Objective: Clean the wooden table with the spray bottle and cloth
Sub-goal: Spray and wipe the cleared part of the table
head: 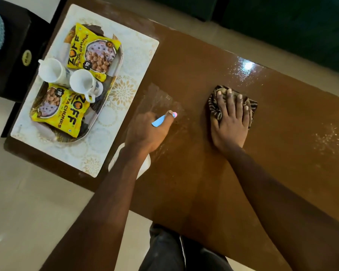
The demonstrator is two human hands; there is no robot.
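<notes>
Right hand (230,122) flat, pressing cloth (215,106) on table (282,153) | left hand (149,132) gripping bottle (160,120) | wipe toward droplets beyond fingertips, overlapping strokes.

Two yellow packets: near packet (60,112) reads "ZOFF", "CHUNKS", "10"; far packet (93,53) reads "ZOFF", "CHUNK", "10".

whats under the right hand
A striped cloth lies flat under the right hand on the table. The cloth's middle and the wood beneath it are covered.
</notes>
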